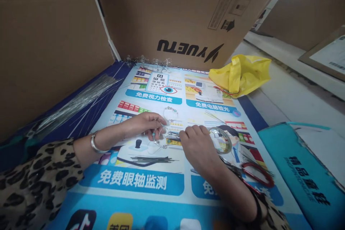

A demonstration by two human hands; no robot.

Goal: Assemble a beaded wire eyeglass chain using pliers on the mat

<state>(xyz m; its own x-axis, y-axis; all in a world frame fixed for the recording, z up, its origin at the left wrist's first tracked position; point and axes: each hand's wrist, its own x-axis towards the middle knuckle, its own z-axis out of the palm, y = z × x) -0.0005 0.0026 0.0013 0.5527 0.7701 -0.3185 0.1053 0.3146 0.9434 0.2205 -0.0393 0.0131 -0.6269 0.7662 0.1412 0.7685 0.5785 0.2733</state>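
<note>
My left hand (145,124) pinches a thin wire piece strung with small beads (168,115), its fingers closed on it above a printed blue poster (140,183). My right hand (198,143) is closed too, gripping a slim dark tool (172,133) whose tip meets the wire between both hands. A silver bangle (95,143) sits on my left wrist, and both arms wear leopard-print sleeves. A round clear dish (223,139) lies right beside my right hand.
Loose dark wires (151,159) lie below my hands. A bundle of silver wires (75,102) lies at the left. Red-handled pliers (256,174) rest at the right, a yellow plastic bag (241,73) behind. Cardboard boxes (175,14) wall the back and left; a teal bag (302,179) lies right.
</note>
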